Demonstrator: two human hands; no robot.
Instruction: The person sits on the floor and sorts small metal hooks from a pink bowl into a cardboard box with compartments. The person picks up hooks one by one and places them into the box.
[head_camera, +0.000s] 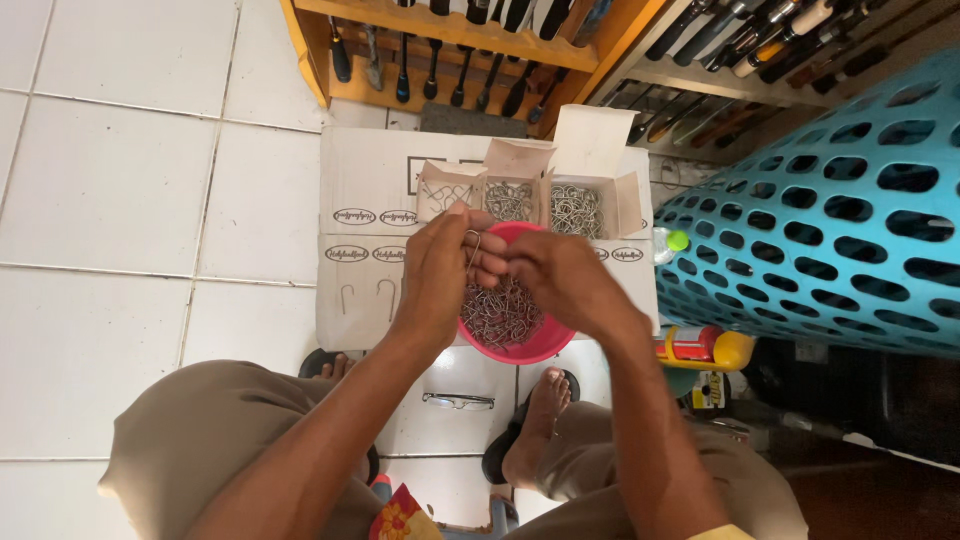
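Both hands meet above a pink bowl (545, 345) heaped with small metal hooks (500, 312). The left hand (435, 275) pinches one hook (472, 243) at its fingertips; the right hand (562, 280) is curled close beside it, seemingly gripping the same hook or a second one (its fingers hide the contact). At twelve o'clock from the bowl, three small open cartons (530, 200) holding more hooks sit on a flattened cardboard sheet (365, 180). At six o'clock lie spectacles (458, 401) on the tiled floor (110, 180). Tangled hooks could drag neighbours out and scatter them onto the tiles near the bare feet.
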